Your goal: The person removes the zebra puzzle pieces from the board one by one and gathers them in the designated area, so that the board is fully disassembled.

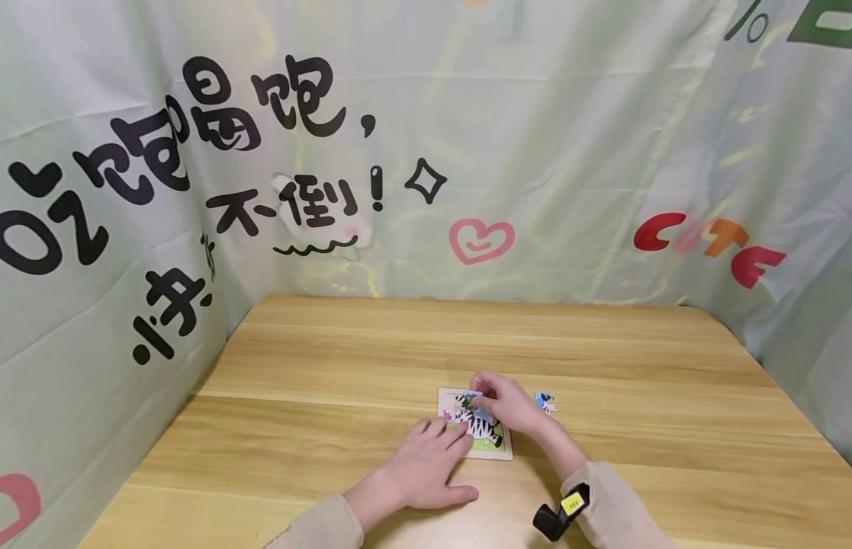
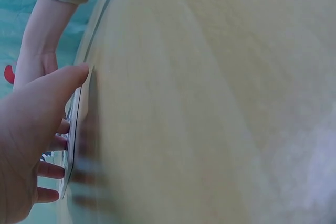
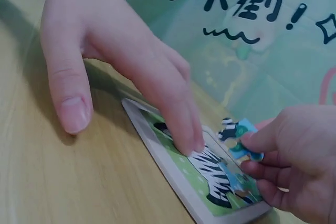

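Note:
A small zebra jigsaw puzzle [image 1: 486, 441] in a pale frame lies on the wooden table. My left hand [image 1: 429, 469] rests its fingertips on the puzzle's lower left part, with the thumb spread out onto the tabletop. Over the upper right of the frame, my right hand [image 1: 506, 404] pinches a blue puzzle piece [image 3: 240, 136] printed with black-and-white stripes. In the right wrist view that piece is tilted just above the board. Another loose piece [image 1: 545, 402] lies on the table to the right of the right hand. The left wrist view sees the board nearly edge-on.
The wooden tabletop [image 1: 329, 366] reaches around the puzzle on all sides. Printed curtains [image 1: 570, 152] hang behind the table and at both sides. A black wrist strap [image 1: 563, 512] with a yellow label sits by the right sleeve.

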`<state>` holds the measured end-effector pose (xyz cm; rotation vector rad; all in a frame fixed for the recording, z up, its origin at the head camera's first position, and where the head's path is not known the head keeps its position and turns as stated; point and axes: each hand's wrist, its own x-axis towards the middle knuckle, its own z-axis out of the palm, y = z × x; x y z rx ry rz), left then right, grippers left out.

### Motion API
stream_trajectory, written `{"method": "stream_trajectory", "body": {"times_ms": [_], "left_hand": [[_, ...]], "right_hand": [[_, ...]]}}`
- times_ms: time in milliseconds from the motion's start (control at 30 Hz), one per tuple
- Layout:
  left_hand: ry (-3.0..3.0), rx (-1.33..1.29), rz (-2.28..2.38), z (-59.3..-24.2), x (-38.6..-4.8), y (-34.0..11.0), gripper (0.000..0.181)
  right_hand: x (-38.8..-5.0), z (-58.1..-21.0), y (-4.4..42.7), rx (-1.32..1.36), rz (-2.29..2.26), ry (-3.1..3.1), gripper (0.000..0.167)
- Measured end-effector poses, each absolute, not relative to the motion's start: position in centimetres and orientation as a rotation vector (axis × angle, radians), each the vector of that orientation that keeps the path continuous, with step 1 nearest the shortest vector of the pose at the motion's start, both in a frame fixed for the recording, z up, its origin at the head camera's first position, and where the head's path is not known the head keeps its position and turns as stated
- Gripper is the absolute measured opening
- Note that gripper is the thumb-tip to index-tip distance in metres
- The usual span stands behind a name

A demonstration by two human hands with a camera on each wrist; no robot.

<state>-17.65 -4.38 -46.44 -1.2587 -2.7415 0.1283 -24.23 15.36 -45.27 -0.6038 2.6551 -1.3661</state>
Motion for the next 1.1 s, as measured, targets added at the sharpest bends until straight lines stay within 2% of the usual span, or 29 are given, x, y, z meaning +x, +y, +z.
{"method": "stream_trajectory", "body": {"times_ms": [300, 600, 833, 1100], "left_hand": [[-2.76, -1.27, 0.158, -46.3, -17.5, -4.5, 0.076], [-2.769, -1.273, 0.202, -46.4, -17.6, -4.4, 0.076], [-2.755, -1.283, 0.209, -46.5, -17.6, -4.4, 0.076], [-2.746, -1.282, 0.194, -46.5, -17.6, -4.5, 0.076]], "right_hand": [[-23.9, -44.8, 18.5, -0.446, -1.532, 2.661, 0.009], [-23.0, -45.2, 24.9, -0.334, -1.633, 2.623, 0.017], [-22.0, -45.4, 28.8, -0.194, -1.521, 2.676, 0.016], [-22.1, -45.4, 29.6, -0.18, -1.266, 2.815, 0.012]]}}
